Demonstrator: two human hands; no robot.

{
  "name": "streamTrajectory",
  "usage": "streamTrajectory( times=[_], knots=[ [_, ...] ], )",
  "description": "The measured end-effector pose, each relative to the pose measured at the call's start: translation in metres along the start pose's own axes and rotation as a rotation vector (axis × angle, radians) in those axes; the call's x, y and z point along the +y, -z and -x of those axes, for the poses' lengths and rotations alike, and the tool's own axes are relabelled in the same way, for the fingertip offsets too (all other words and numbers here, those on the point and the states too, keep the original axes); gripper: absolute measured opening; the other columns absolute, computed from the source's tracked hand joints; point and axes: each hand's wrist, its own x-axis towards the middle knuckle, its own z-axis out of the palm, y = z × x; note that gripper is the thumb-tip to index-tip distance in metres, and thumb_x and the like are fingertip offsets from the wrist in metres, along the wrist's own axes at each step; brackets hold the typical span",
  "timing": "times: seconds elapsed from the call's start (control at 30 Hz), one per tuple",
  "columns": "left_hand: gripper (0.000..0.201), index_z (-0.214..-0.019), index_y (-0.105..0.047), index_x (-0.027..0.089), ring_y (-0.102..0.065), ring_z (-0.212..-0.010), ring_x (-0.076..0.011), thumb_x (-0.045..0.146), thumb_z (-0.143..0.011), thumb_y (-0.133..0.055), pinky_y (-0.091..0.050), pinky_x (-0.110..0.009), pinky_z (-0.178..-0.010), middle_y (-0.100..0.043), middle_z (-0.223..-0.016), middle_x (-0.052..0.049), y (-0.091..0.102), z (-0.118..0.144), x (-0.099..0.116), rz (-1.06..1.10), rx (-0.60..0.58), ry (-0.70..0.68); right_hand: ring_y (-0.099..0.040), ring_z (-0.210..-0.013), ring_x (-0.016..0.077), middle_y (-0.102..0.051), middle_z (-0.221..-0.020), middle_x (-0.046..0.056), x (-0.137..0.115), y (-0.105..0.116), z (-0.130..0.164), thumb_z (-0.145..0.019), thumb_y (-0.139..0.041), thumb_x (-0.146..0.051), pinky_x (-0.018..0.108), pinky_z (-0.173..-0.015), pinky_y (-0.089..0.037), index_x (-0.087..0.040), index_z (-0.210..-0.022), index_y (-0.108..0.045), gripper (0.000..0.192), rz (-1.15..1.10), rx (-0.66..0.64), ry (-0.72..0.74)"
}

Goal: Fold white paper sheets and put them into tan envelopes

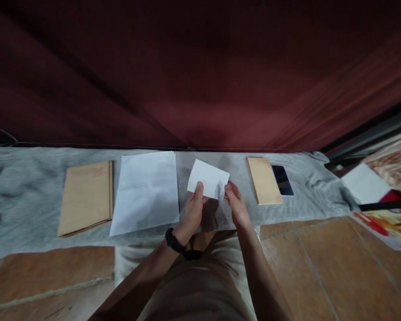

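Observation:
My left hand (194, 209) and my right hand (235, 203) both pinch a small folded white paper (209, 178), held just above a grey cloth (26, 200) spread on the floor. The left thumb presses on the paper's lower left edge; the right fingers grip its lower right corner. A black band is on my left wrist. A stack of white sheets (147, 191) lies on the cloth just left of my hands. Further left lies a brown envelope stack (85, 196).
Right of my hands a smaller brown envelope (263, 180) lies beside a dark phone (282, 179). A dark red curtain (200, 71) hangs behind the cloth. Brown floor tiles (321, 267) surround my knees. Colourful printed material and a white sheet (364, 183) sit at far right.

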Motion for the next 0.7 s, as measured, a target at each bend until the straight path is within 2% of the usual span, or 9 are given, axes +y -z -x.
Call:
streamTrajectory(
  times=[0.07,0.13,0.2,0.3,0.37,0.5,0.63,0.7],
  knots=[
    [0.054,-0.121,-0.067,0.014,-0.074,-0.098,-0.0258,0.059,-0.095,-0.054,-0.061,-0.041,-0.085,-0.076,-0.112,-0.014,0.001,0.001,-0.013,0.214,0.011,0.149,-0.07,-0.077,0.0221,-0.076,-0.096,0.008,0.017,-0.002,-0.003,-0.081,-0.066,-0.056,0.032,-0.062,-0.057,-0.018,-0.111,-0.069,0.049,-0.089,-0.105,-0.078],
    [0.048,-0.117,-0.067,0.014,-0.073,-0.091,-0.0236,0.051,-0.087,-0.067,-0.061,-0.038,-0.08,-0.075,-0.111,-0.013,0.008,0.0,-0.025,0.257,0.047,0.191,-0.065,-0.066,0.0191,-0.074,-0.082,0.004,0.029,-0.003,-0.006,-0.076,-0.07,-0.054,0.029,-0.056,-0.053,-0.019,-0.097,-0.071,0.041,-0.096,-0.108,-0.076],
    [0.045,-0.115,-0.066,0.014,-0.072,-0.083,-0.02,0.041,-0.08,-0.075,-0.06,-0.034,-0.074,-0.075,-0.104,-0.009,0.019,-0.004,-0.032,0.212,0.13,0.16,-0.06,-0.062,0.0164,-0.07,-0.072,0.001,0.037,-0.001,-0.009,-0.074,-0.069,-0.052,0.027,-0.057,-0.049,-0.018,-0.086,-0.07,0.036,-0.009,-0.049,-0.015],
    [0.053,-0.13,-0.058,0.018,-0.068,-0.074,-0.0165,0.029,-0.079,-0.071,-0.059,-0.032,-0.072,-0.074,-0.093,-0.003,0.041,-0.013,-0.036,0.009,0.203,0.036,-0.056,-0.062,0.0149,-0.065,-0.068,0.0,0.043,0.002,-0.015,-0.079,-0.063,-0.049,0.026,-0.061,-0.046,-0.018,-0.081,-0.069,0.031,0.234,0.002,0.093],
    [0.056,-0.137,-0.054,0.021,-0.069,-0.079,-0.0173,0.021,-0.082,-0.065,-0.059,-0.034,-0.077,-0.074,-0.099,-0.003,0.053,-0.018,-0.037,-0.21,0.167,-0.068,-0.056,-0.063,0.0154,-0.065,-0.069,0.0,0.044,0.003,-0.018,-0.084,-0.06,-0.046,0.027,-0.063,-0.045,-0.018,-0.085,-0.07,0.031,0.39,-0.008,0.134],
    [0.048,-0.129,-0.062,0.023,-0.068,-0.108,-0.0223,0.008,-0.083,-0.057,-0.058,-0.039,-0.096,-0.069,-0.122,-0.007,0.063,-0.016,-0.043,-0.619,0.108,-0.26,-0.06,-0.068,0.0179,-0.07,-0.077,0.003,0.043,0.0,-0.019,-0.09,-0.056,-0.04,0.028,-0.067,-0.046,-0.018,-0.105,-0.071,0.03,0.624,-0.02,0.184],
    [0.049,-0.135,-0.058,0.021,-0.065,-0.118,-0.0248,0.007,-0.088,-0.053,-0.058,-0.042,-0.1,-0.061,-0.13,-0.012,0.064,-0.008,-0.049,-0.822,0.097,-0.351,-0.067,-0.081,0.0206,-0.075,-0.097,0.008,0.044,-0.004,-0.018,-0.094,-0.055,-0.035,0.029,-0.075,-0.05,-0.019,-0.121,-0.067,0.033,0.771,-0.008,0.217],
    [0.051,-0.14,-0.055,0.021,-0.062,-0.122,-0.026,0.008,-0.091,-0.052,-0.057,-0.044,-0.101,-0.054,-0.14,-0.014,0.063,-0.006,-0.049,-0.895,0.106,-0.392,-0.069,-0.084,0.0214,-0.076,-0.099,0.008,0.044,-0.005,-0.017,-0.095,-0.055,-0.035,0.029,-0.076,-0.05,-0.018,-0.124,-0.065,0.034,0.822,-0.015,0.221]
  ],
)
